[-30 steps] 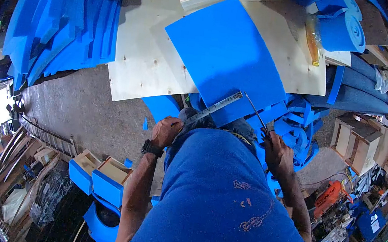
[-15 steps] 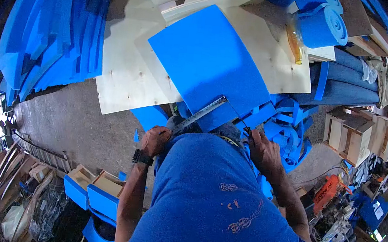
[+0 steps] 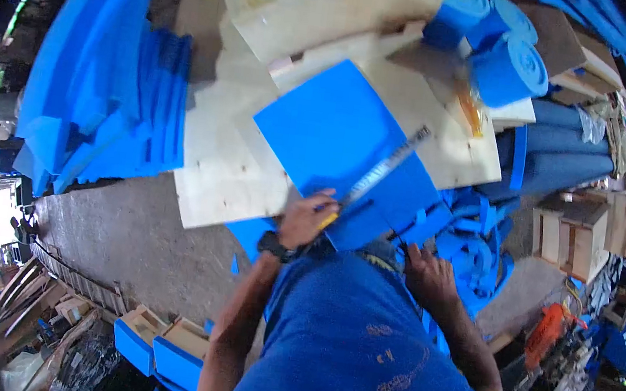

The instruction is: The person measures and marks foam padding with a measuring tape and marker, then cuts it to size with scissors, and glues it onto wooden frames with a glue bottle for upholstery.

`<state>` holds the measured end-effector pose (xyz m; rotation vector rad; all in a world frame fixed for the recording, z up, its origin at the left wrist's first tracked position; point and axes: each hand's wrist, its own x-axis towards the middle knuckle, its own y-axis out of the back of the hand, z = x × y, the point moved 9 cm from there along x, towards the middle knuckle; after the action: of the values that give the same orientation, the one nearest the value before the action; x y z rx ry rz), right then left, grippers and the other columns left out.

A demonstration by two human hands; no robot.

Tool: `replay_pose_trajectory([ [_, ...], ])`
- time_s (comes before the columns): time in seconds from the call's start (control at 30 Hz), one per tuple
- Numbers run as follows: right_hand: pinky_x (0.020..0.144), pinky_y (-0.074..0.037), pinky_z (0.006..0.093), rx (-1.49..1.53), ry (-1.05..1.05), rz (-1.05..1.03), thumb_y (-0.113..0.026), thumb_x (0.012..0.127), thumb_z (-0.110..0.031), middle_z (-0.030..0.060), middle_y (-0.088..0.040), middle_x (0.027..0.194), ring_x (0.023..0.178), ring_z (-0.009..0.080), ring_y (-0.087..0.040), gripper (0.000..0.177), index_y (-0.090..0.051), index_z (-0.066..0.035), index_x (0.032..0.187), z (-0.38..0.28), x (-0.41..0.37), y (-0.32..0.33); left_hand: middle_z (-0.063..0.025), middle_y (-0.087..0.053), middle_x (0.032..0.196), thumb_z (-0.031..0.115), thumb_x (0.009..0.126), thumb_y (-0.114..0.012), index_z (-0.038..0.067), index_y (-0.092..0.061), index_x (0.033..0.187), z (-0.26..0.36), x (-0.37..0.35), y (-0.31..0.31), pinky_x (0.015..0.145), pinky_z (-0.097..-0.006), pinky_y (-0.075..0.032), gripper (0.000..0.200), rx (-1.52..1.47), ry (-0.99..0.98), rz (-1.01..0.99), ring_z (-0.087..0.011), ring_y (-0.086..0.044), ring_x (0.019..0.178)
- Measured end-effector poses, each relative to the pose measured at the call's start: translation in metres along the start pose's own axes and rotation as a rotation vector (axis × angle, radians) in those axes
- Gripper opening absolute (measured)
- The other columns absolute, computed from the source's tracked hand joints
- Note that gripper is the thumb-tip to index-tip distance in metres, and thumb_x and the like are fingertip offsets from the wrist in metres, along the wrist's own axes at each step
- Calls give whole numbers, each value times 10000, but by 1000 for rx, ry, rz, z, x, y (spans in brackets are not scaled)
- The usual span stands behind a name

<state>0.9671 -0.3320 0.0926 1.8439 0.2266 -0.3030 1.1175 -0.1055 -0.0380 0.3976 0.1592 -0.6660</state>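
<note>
Left hand holding a long silver blade with a yellow handle across a rectangular blue foam sheet, right hand gripping a thin dark tool

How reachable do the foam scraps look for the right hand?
Likely yes: the foam scraps lie just past the right hand, with nothing seen between them, though that hand holds a thin dark tool.

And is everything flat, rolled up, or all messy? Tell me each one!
Foam sheet: flat
Foam roll: rolled up
Foam scraps: tangled
Plywood: flat
Metal strip: held, slanting across the foam sheet
Left hand: gripping the metal strip
Right hand: gripping something thin and dark
Bottle: too blurred to tell
</note>
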Motion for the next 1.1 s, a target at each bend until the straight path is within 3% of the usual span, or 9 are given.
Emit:
replay_pose_trajectory([
  [0.03,627,-525,540,0,2,-3,-563,967,-162,159,-674,818,743,390,-693,159,-578,-91,1109,2,-6,0,-143,-704,1269,230,987,-672,-15,-692,1198,21,12,-4,956,-345,-525,324,348,-97,38,-203,-668,1097],
  [0.2,626,-535,525,37,-54,-182,-587,929,-144,167,-696,850,743,378,-705,146,-621,-73,1052,28,-56,16,-144,-722,1229,271,982,-677,28,-726,1126,4,14,7,978,-368,-519,286,8,105,66,-273,-673,1155],
  [0.37,642,-526,445,479,-275,49,-644,954,-113,225,-685,866,756,339,-701,177,-640,-35,1113,65,-62,25,-2,-654,911,187,1056,-583,37,-678,1133,-33,-46,82,603,-222,-477,193,-102,211,385,-61,-572,723],
  [0.6,653,-467,300,785,-284,594,-665,1000,-195,43,-604,885,749,144,-548,219,-589,-10,1089,130,10,-41,-138,-681,1046,196,1022,-584,78,-649,1246,-112,-81,206,784,-430,-519,261,467,57,688,-284,-656,869],
  [0.83,487,-493,258,1243,-486,429,-660,1004,-251,6,-587,855,662,98,-549,212,-569,-73,1076,161,77,-95,-176,-610,1275,283,936,-651,89,-415,1496,-102,-54,242,981,-568,-421,638,985,423,723,-376,-581,1171],
  [0.9,456,-507,267,1274,-445,441,-663,1000,-231,-6,-567,858,654,101,-571,201,-554,-89,1093,169,86,-106,-193,-585,1339,406,893,-665,59,-459,1476,-55,-44,212,1048,-567,-383,709,1198,59,929,-401,-517,1269],
  [0.97,495,-510,261,1318,-471,467,-670,998,-223,-14,-546,852,677,115,-618,203,-550,-103,1109,173,87,-115,-227,-566,1387,490,910,-635,14,-488,1447,-36,-18,168,1084,-534,-404,732,732,325,694,-409,-534,1282],
  [1.0,499,-531,259,1320,-442,440,-677,992,-194,-14,-564,880,677,116,-621,211,-543,-104,1128,172,87,-116,-250,-594,1322,481,939,-634,-24,-474,1436,-11,-8,135,1028,-523,-444,726,804,38,833,-412,-570,1215],
  [1.1,505,-535,259,1269,-388,422,-663,999,-176,-9,-584,902,684,113,-623,175,-554,-96,1111,169,88,-108,-216,-592,1268,160,942,-719,-50,-360,1473,-32,9,68,976,-447,-485,674,-286,172,615,-324,-603,1157],
])
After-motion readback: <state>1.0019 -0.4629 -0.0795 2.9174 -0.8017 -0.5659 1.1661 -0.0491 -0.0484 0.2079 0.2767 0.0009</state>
